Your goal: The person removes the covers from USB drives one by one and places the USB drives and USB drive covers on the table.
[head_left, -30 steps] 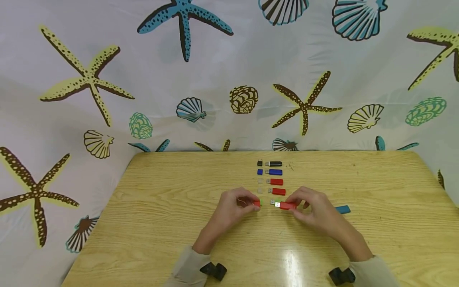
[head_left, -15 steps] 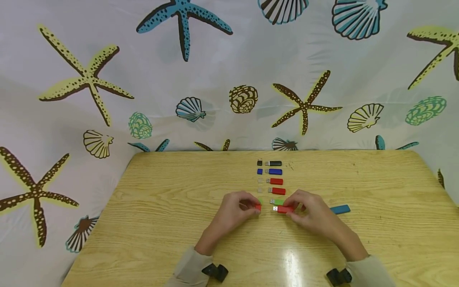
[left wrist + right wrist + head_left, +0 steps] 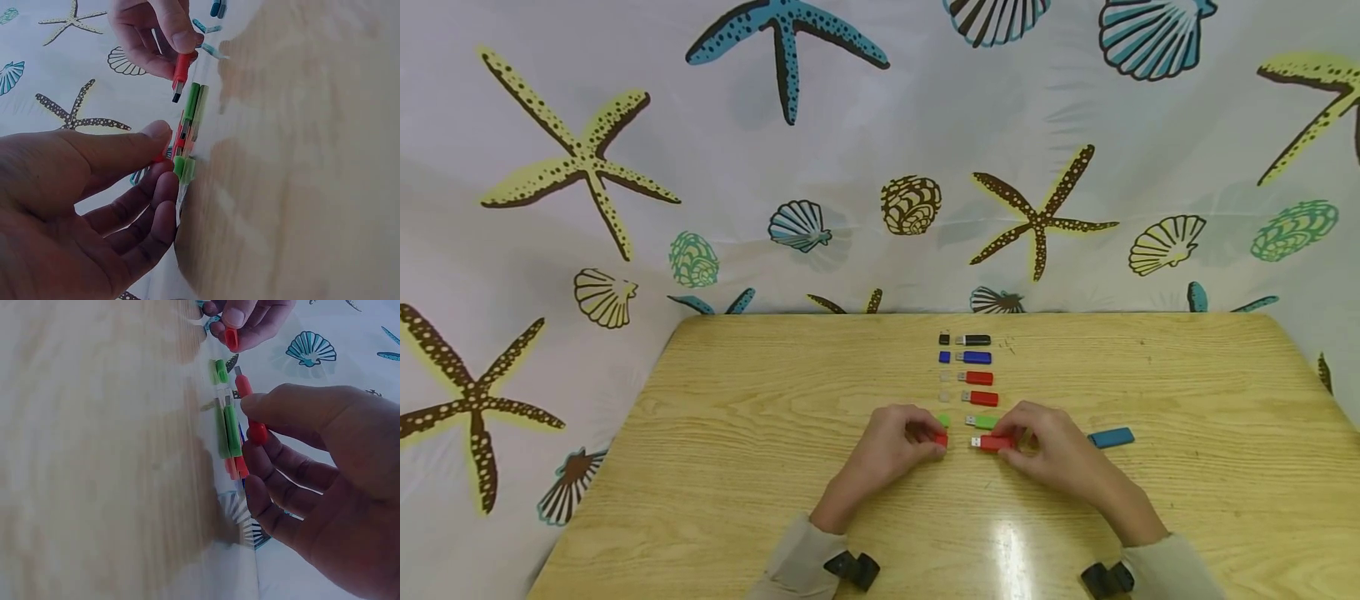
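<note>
Between thumb and fingertips my left hand (image 3: pixel 898 442) pinches a small red cap (image 3: pixel 232 339), its open end showing in the right wrist view. My right hand (image 3: pixel 1052 437) pinches a red USB stick (image 3: pixel 988 443), whose bare metal plug points left toward the cap; the two are apart. Just beyond them lies a green USB stick (image 3: pixel 981 422) with its green cap (image 3: pixel 943 421) off to its left. In the left wrist view the red stick (image 3: pixel 181 69) is held above the table, near the green stick (image 3: pixel 192 100).
Farther back, uncapped sticks lie in a column: two red, a blue stick (image 3: pixel 976 357) and a black stick (image 3: pixel 976 340). Their caps sit to the left, among them a blue cap (image 3: pixel 944 357) and a clear cap (image 3: pixel 944 397). A teal stick (image 3: pixel 1111 437) lies beyond my right wrist.
Both hands have come slightly nearer the table's front edge with the red cap and red stick, uncovering more of the green stick and its cap. Both holds stay the same.
</note>
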Demonstrator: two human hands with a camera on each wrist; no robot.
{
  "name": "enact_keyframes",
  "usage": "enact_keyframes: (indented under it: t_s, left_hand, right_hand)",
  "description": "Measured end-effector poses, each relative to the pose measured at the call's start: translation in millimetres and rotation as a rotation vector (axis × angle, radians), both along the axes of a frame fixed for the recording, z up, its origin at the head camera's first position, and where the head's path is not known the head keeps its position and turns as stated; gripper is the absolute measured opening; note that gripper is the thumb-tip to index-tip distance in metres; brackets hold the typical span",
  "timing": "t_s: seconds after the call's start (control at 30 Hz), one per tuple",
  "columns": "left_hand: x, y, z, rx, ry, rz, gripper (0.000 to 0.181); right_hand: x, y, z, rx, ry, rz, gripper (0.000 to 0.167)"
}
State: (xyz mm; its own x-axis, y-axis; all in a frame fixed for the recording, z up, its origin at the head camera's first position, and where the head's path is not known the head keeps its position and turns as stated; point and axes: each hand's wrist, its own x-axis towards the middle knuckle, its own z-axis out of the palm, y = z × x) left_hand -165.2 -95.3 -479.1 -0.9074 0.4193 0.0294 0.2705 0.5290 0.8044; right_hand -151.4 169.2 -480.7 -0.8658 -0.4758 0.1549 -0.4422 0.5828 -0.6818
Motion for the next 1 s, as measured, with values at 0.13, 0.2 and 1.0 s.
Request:
enact_keyframes:
  t_s: [0.13,0.2,1.0]
  left_hand:
    - [0.5,1.8,-0.9,-0.021,0.008,-0.002,0.01]
    - [0.8,2.8,-1.6,-0.027,0.011,-0.006,0.01]
    - [6.0,9.2,-2.7,-0.149,0.078,0.014,0.01]
  right_hand:
    - [1.1,-0.6,-1.0,0.003,-0.018,0.004,0.017]
    - [1.2,-0.6,-1.4,0.008,-0.025,0.004,0.016]
    - [2.8,-1.4,0.3,0.025,-0.074,0.023,0.014]
